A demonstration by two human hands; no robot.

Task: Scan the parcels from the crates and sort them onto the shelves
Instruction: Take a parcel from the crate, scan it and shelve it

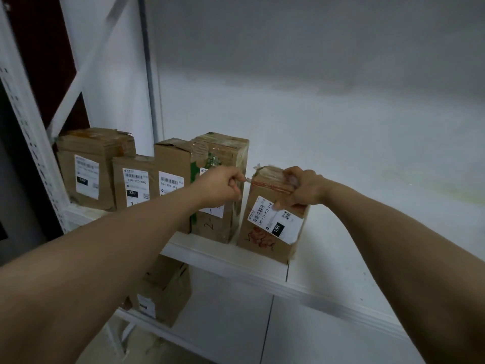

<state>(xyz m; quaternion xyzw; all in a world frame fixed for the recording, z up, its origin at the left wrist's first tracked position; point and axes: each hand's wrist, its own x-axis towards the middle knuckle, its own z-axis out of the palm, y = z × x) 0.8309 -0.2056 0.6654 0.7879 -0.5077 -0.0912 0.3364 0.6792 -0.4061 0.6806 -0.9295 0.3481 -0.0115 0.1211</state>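
The white metal shelf carried a row of cardboard parcels standing upright along its front edge. The rightmost brown cardboard parcel stood slightly tilted. It bore a white shipping label with a barcode and a black "15H" block, with red scribble below the label. The right hand gripped the parcel's top right corner, thumb on the label. The left hand, fingers curled, pinched a loose strip of tape at the parcel's top left corner. Four further labelled brown parcels stood to the left, the nearest just beside the held parcel. Another brown cardboard box sat on the level below.
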